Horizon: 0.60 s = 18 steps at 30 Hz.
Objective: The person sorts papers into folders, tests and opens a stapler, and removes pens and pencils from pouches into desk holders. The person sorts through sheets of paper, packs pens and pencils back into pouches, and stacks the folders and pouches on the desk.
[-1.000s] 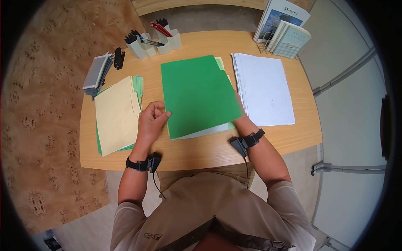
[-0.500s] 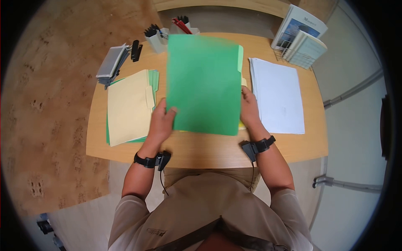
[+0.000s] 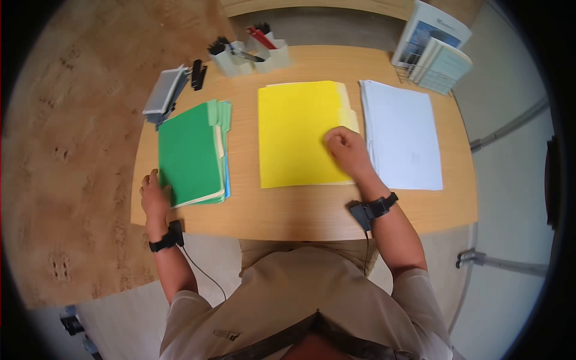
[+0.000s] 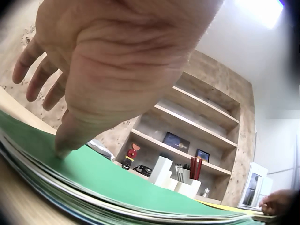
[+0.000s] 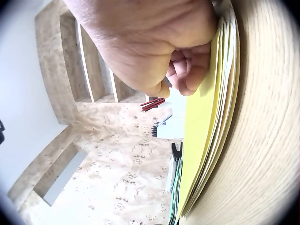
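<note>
At the lower left edge of the left stack, topped by a green folder (image 3: 189, 156), is my left hand (image 3: 155, 201). In the left wrist view the left hand (image 4: 117, 70) has its fingers extended and its thumb on the green folder (image 4: 112, 180). The middle stack has a yellow folder (image 3: 297, 135) on top. My right hand (image 3: 351, 155) lies over its right side, fingers curled, gripping nothing. Seen from the right wrist, those curled fingers (image 5: 191, 75) are against the yellow folder (image 5: 194, 126).
White papers (image 3: 402, 138) lie at the right of the desk (image 3: 300, 219). Books (image 3: 443, 65) stand in a wire rack at the back right. Pen holders (image 3: 273, 59), a black stapler (image 3: 198, 75) and a grey tray-like stack (image 3: 163, 91) are along the back left.
The green folder moved from the middle onto the left stack, covering the cream folder. My left hand went left with it and let go. The yellow folder is uncovered, with my right hand over it.
</note>
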Available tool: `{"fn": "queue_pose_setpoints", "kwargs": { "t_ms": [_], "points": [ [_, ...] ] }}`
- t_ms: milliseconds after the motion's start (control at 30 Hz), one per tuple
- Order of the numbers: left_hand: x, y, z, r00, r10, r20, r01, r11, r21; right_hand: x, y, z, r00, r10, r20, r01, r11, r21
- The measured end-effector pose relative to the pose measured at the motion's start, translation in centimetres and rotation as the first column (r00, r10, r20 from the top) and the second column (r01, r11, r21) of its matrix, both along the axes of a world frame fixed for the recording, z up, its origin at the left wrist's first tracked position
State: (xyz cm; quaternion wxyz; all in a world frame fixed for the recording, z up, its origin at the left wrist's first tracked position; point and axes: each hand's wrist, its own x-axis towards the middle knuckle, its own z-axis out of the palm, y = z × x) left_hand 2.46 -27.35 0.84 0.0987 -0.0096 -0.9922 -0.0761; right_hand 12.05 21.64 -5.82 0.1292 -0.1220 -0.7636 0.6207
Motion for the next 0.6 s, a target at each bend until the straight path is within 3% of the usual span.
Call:
{"fn": "queue_pose_setpoints", "kwargs": {
  "t_ms": [33, 67, 133, 200, 300, 400, 433, 500, 600],
  "points": [
    [0.1, 1.2, -0.3, 0.989, -0.08, -0.129, 0.067, 0.993, -0.099, 0.1, -0.1, 0.0, 0.999, -0.005, -0.033, 0.007, 0.997, 0.082],
    [0.3, 3.5, 0.2, 0.987, -0.104, -0.118, 0.094, 0.992, -0.089, 0.5, -0.2, 0.9, 1.0, -0.005, -0.007, 0.006, 0.994, 0.112],
    [1.8, 8.1, 1.9, 0.912, -0.398, -0.096, 0.41, 0.892, 0.19, 0.6, -0.6, 1.4, 1.0, -0.005, 0.0, 0.005, 0.989, 0.146],
    [3.2, 13.4, 3.1, 0.818, -0.575, 0.021, 0.544, 0.785, 0.297, 0.8, -0.7, 2.3, 0.997, 0.061, 0.049, -0.069, 0.981, 0.18],
    [4.2, 18.6, 2.5, 0.65, -0.757, 0.067, 0.708, 0.635, 0.309, 1.8, -1.0, 5.2, 0.994, 0.093, 0.06, -0.107, 0.946, 0.306],
    [4.3, 22.1, 1.9, 0.568, -0.814, 0.12, 0.754, 0.573, 0.32, 3.4, 2.0, 7.5, 1.0, 0.017, -0.009, -0.013, 0.936, 0.353],
    [4.3, 22.8, 1.6, 0.567, -0.807, 0.164, 0.768, 0.59, 0.249, 4.1, 3.5, 8.2, 0.999, -0.03, -0.031, 0.039, 0.929, 0.369],
    [4.4, 23.6, 1.2, 0.57, -0.796, 0.204, 0.778, 0.603, 0.179, 5.4, 6.6, 9.0, 0.989, -0.145, 0.032, 0.12, 0.906, 0.406],
    [4.4, 24.0, 1.1, 0.551, -0.782, 0.29, 0.78, 0.607, 0.155, 7.7, 9.3, 8.6, 0.981, -0.181, 0.077, 0.145, 0.93, 0.338]
  ]
}}
